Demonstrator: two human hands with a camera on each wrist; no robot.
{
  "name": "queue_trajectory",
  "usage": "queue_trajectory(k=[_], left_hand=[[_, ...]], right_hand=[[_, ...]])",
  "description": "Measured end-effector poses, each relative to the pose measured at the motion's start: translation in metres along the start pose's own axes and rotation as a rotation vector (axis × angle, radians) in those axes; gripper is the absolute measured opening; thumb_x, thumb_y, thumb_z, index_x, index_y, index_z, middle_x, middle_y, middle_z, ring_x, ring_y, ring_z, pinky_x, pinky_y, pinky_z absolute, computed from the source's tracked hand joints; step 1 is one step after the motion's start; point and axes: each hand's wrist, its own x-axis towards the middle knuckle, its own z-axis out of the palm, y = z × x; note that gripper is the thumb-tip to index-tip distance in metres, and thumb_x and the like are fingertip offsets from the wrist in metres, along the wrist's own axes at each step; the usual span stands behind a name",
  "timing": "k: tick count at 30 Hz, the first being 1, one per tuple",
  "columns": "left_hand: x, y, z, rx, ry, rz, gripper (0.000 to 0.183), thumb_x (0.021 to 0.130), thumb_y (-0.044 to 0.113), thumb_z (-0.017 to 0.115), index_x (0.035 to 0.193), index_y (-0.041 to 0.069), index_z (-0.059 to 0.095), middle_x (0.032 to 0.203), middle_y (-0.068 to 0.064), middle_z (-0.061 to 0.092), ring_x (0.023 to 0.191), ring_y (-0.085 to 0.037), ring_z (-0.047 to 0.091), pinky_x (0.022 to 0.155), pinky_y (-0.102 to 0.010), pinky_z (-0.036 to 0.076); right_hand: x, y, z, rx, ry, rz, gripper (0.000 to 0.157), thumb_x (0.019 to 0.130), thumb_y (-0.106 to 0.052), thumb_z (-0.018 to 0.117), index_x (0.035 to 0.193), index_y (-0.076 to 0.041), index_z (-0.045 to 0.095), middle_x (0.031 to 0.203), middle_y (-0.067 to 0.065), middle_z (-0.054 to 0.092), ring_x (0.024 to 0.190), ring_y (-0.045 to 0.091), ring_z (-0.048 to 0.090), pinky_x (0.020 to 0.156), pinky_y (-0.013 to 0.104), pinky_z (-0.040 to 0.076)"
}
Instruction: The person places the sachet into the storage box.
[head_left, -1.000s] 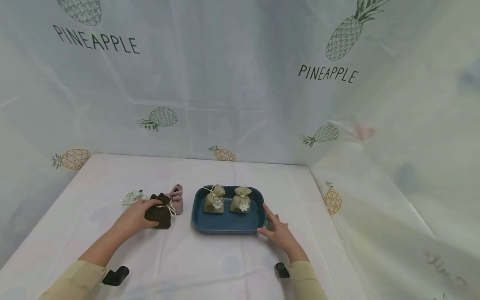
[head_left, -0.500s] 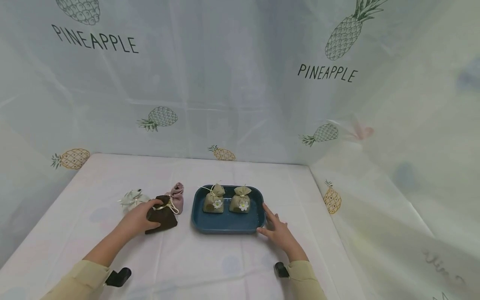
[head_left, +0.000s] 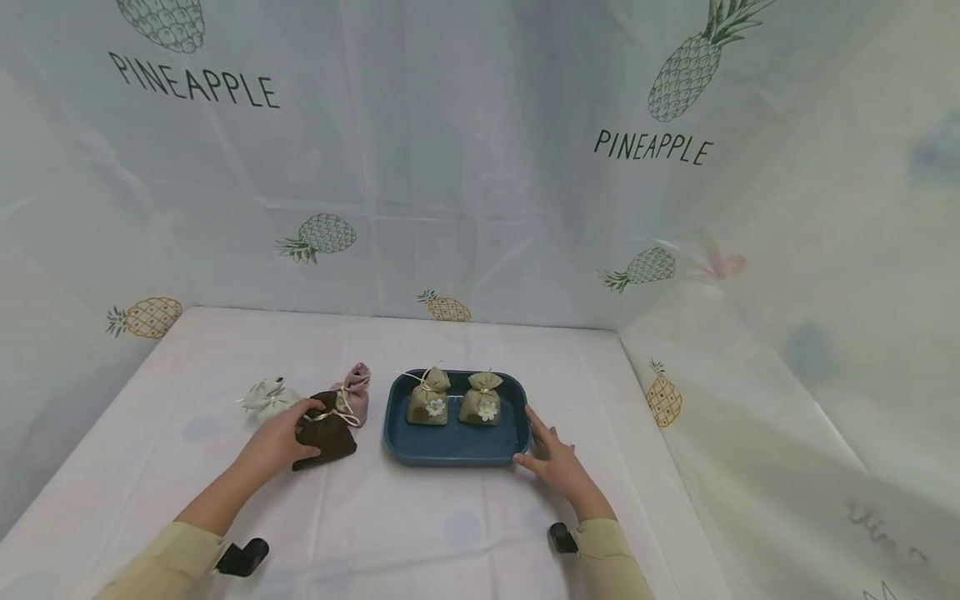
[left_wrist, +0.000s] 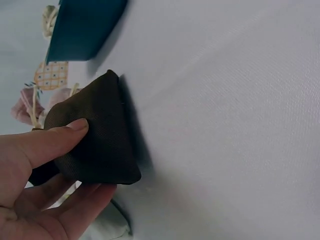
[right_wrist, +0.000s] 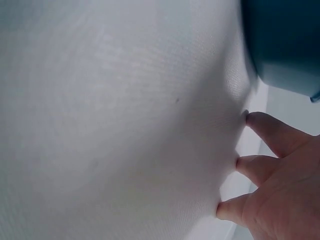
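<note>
The dark bag [head_left: 330,437] is pinched across its faces by the left hand [head_left: 278,438], fingers and thumb parted only by its thickness, presumably so that its soft cloth is kept from slumping; it is held just in front of the pink bag [head_left: 356,394], left of the tray [head_left: 450,446]; the tray's right end is flanked by the right hand [head_left: 559,468], fingers spread, gripping nothing, perhaps for steadying.

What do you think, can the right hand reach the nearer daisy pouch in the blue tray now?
Probably yes. The right hand is beside the blue tray, holding nothing, and only the tray's rim seems to lie between it and the nearer daisy pouch.
</note>
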Motion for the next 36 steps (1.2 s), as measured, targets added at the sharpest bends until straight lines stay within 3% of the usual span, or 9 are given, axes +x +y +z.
queue_trajectory(k=[6,11,17,25,36], left_hand=[[-0.006,0.012,-0.012,-0.034,0.006,0.081,0.071,0.069,0.005,0.086,0.13,0.002,0.05,0.109,-0.023,0.062,0.097,-0.04,0.061,0.073,-0.049,0.052],[-0.007,0.033,-0.023,-0.056,0.005,0.105,0.07,0.071,0.005,0.085,0.131,0.004,0.05,0.112,-0.024,0.061,0.095,-0.038,0.062,0.07,-0.045,0.053],[-0.002,0.061,-0.025,-0.069,0.013,0.148,0.069,0.073,0.005,0.085,0.132,0.008,0.051,0.119,-0.023,0.06,0.098,-0.037,0.062,0.07,-0.043,0.054],[0.012,0.098,-0.011,-0.117,-0.006,0.209,0.069,0.072,0.0,0.084,0.132,0.009,0.052,0.117,-0.016,0.06,0.096,-0.032,0.062,0.076,-0.041,0.053],[0.039,0.137,0.02,-0.025,-0.02,0.305,0.066,0.07,0.004,0.087,0.127,0.01,0.055,0.125,-0.012,0.06,0.117,-0.031,0.056,0.095,-0.047,0.047]], right_hand=[[0.0,0.002,0.001,0.0,-0.001,0.009,0.087,0.086,-0.04,0.073,0.156,-0.031,0.022,0.148,0.019,0.04,0.14,0.052,0.011,0.103,0.074,-0.004],[-0.001,0.002,0.0,-0.006,0.003,0.014,0.087,0.086,-0.04,0.073,0.156,-0.033,0.022,0.148,0.018,0.04,0.14,0.051,0.011,0.103,0.074,-0.004],[-0.001,0.002,0.0,0.005,0.008,0.004,0.087,0.085,-0.041,0.073,0.156,-0.033,0.023,0.148,0.018,0.041,0.14,0.052,0.011,0.102,0.074,-0.004],[-0.001,0.002,0.0,0.018,0.008,0.007,0.087,0.085,-0.041,0.074,0.156,-0.033,0.024,0.148,0.018,0.04,0.14,0.051,0.011,0.103,0.073,-0.004],[-0.001,0.002,0.0,0.015,0.003,0.011,0.087,0.085,-0.04,0.074,0.156,-0.034,0.023,0.149,0.018,0.039,0.141,0.05,0.011,0.103,0.073,-0.004]])
